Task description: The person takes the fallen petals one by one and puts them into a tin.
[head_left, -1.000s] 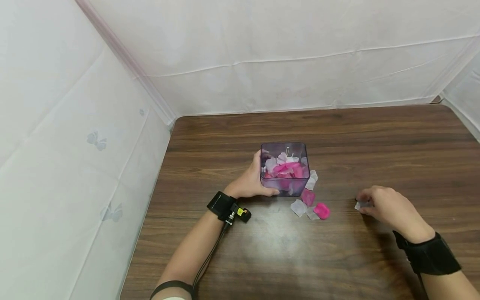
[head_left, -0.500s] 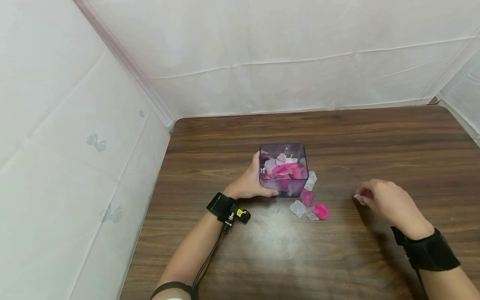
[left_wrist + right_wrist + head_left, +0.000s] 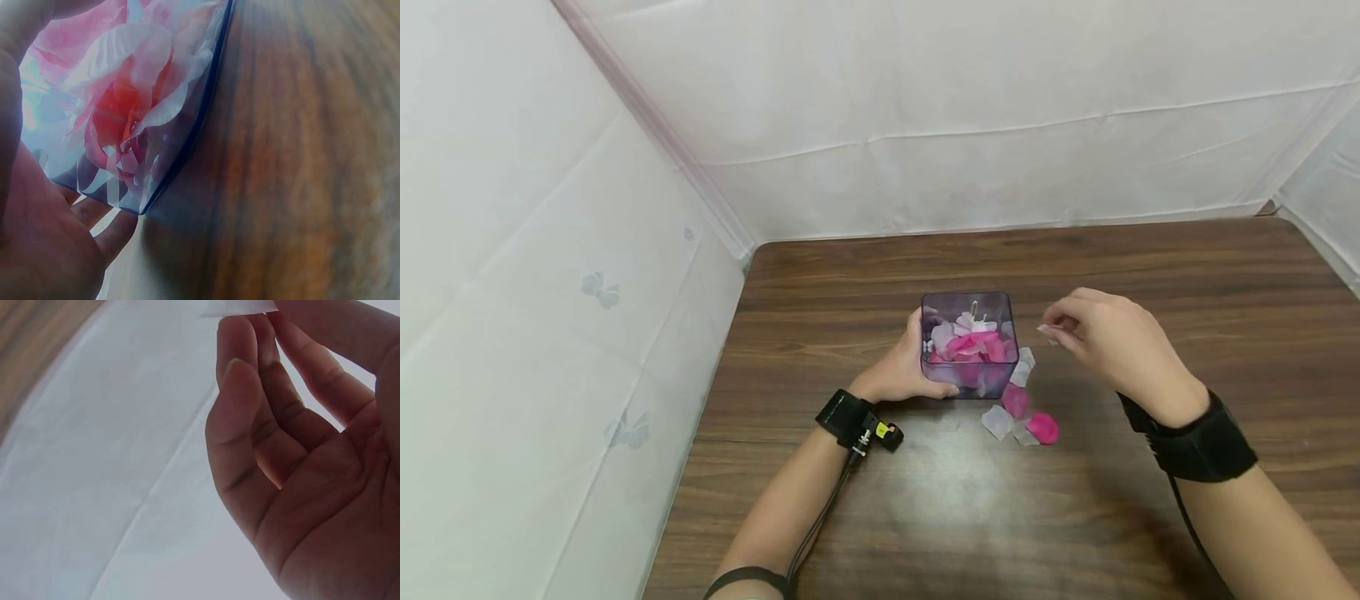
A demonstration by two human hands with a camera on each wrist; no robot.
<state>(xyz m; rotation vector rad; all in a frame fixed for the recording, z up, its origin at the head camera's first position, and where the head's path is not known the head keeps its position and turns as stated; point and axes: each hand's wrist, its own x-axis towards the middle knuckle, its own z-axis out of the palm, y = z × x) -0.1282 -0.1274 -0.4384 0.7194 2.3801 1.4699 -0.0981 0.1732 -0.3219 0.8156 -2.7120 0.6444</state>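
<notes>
A see-through purple square box [image 3: 967, 379] stands on the table, partly filled with pink and white fake petals [image 3: 973, 343]. My left hand [image 3: 898, 367] grips it from the left side, thumb across the front wall; in the left wrist view the fingers [image 3: 115, 234] reach round the box. Right of the box and raised above the table, my right hand [image 3: 1116, 346] pinches a white petal [image 3: 1051, 332] between thumb and fingertips. The right wrist view shows that petal's edge [image 3: 240, 307] at the top, mostly cut off by the frame.
Several loose petals lie by the box's right front: a bright pink one [image 3: 1042, 428], a darker pink one [image 3: 1016, 401] and white ones [image 3: 997, 422]. White sheeting [image 3: 895, 183] hangs behind the brown wooden table [image 3: 1150, 267] and along its left side.
My right hand has lifted the white petal off the table at the right and carried it left and away from me, toward the box. The left hand and box stay put.
</notes>
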